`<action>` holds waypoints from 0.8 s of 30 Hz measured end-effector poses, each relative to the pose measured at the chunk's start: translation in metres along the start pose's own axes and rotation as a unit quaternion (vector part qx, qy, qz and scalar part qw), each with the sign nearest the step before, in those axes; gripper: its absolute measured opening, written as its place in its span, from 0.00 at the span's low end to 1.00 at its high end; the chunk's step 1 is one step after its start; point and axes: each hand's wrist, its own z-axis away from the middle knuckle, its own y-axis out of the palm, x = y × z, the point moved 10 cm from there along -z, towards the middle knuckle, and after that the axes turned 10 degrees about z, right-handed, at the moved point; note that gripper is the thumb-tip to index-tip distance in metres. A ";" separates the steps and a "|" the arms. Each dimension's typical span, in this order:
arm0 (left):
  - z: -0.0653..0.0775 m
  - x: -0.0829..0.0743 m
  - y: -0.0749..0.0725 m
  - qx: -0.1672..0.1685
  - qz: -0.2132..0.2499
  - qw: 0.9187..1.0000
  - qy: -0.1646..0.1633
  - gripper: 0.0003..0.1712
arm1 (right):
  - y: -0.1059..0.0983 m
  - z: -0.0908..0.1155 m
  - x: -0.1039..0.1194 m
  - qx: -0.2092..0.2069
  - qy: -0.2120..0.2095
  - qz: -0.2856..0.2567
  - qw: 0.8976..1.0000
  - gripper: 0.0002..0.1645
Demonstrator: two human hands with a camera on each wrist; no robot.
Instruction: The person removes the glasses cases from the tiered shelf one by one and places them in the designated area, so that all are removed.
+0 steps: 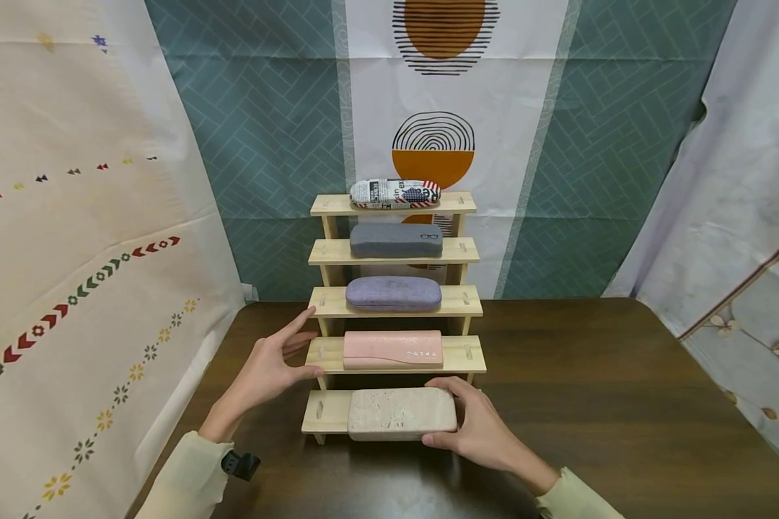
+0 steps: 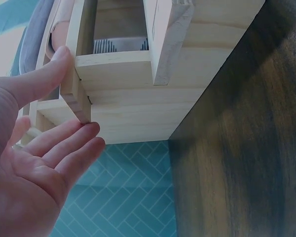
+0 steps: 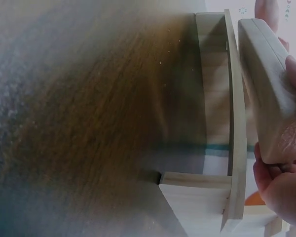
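A stepped wooden display stand [image 1: 327,411] bears one glasses case on each shelf. My left hand [image 1: 269,375] is at its left side, thumb and fingers spanning the end of the second shelf from the bottom; in the left wrist view the thumb [image 2: 61,57] presses the board's edge. My right hand [image 1: 483,425] grips the right end of a beige glasses case [image 1: 402,414] at the bottom shelf, thumb in front and fingers behind. In the right wrist view this case [image 3: 266,89] looks slightly tilted against the shelf board [image 3: 237,128].
Above are a pink case [image 1: 389,346], a purple case [image 1: 392,293], a grey case [image 1: 396,241] and a newspaper-print case [image 1: 394,193]. The stand rests on a dark wooden table [image 1: 571,389]. Patterned cloths [image 1: 285,130] hang behind and at both sides.
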 end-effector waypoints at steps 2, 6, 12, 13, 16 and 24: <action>0.000 0.000 0.000 0.000 0.001 1.000 0.001 0.63 | -0.001 0.002 0.000 0.002 0.002 -0.017 1.000 0.42; 0.000 -0.001 0.000 -0.001 0.000 1.000 0.002 0.63 | -0.005 0.005 0.002 0.006 0.002 -0.048 0.999 0.42; 0.000 0.001 0.000 0.001 -0.001 1.000 0.000 0.63 | -0.021 0.012 0.005 -0.003 -0.008 -0.041 0.999 0.43; 0.000 0.001 0.000 0.001 0.000 1.000 0.000 0.63 | -0.024 0.013 0.006 -0.005 -0.011 -0.040 0.999 0.43; 0.000 0.002 0.000 0.001 0.001 1.000 0.000 0.63 | -0.034 0.017 0.007 -0.008 -0.019 -0.043 0.999 0.43; 0.000 0.004 -0.002 -0.003 0.013 1.000 0.004 0.62 | -0.075 0.026 0.004 -0.018 -0.042 -0.034 0.998 0.42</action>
